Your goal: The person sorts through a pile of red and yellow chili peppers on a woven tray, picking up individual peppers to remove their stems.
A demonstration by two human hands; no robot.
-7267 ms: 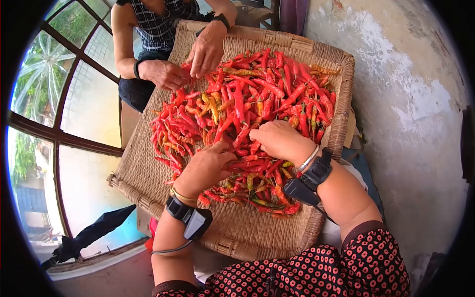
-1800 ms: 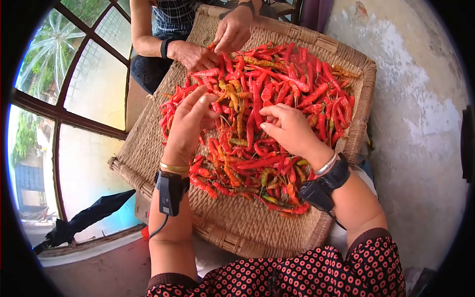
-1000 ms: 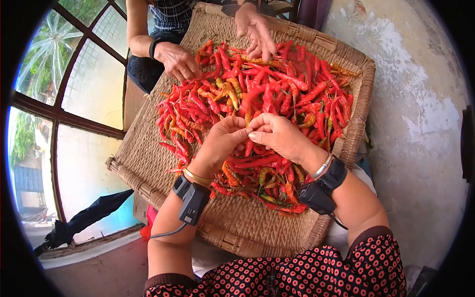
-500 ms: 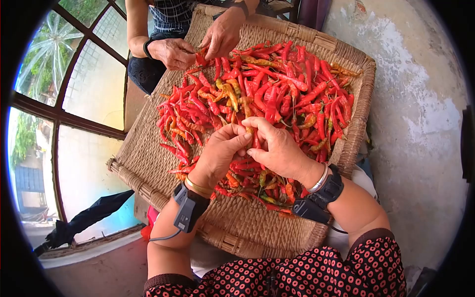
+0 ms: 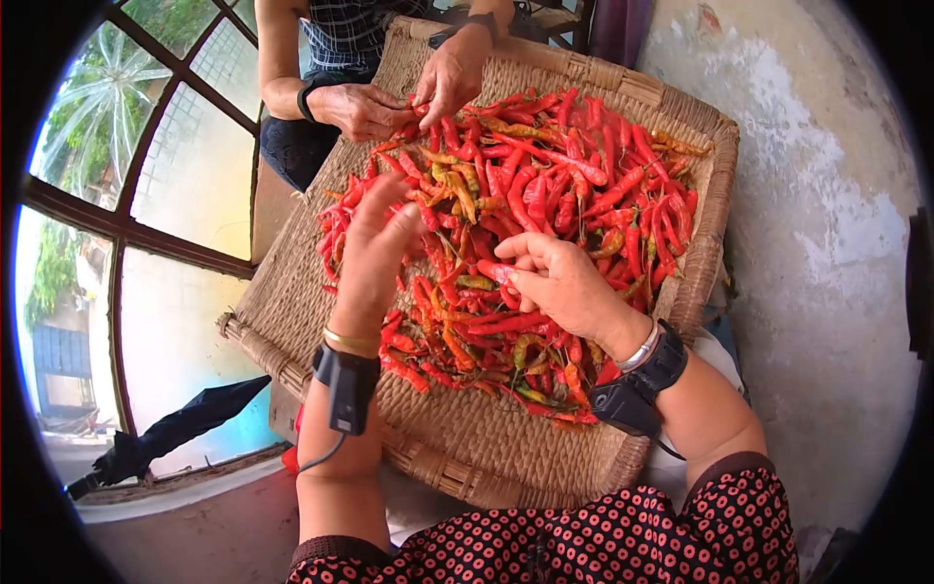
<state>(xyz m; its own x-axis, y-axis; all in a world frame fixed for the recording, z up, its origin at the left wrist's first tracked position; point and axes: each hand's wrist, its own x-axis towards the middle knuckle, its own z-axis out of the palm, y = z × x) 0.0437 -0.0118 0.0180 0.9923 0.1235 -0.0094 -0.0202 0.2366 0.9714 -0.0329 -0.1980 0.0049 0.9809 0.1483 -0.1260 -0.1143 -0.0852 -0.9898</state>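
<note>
A heap of red chili peppers, with some orange, yellow and greenish ones among them, lies on a woven tray. Pinched in my right hand, over the middle of the heap, is a red chili pepper. My left hand is raised above the left part of the heap, slightly blurred, its fingers apart and nothing visible in them. Wristbands with dark devices are on both my wrists.
Across the tray, another person's hands work at a red pepper. A framed window and a folded black umbrella are at the left. A worn plaster wall rises at the right.
My hands were together at the middle of the heap; the left has moved away to the left and opened. The right keeps a red pepper. The other person's hands shifted slightly right.
</note>
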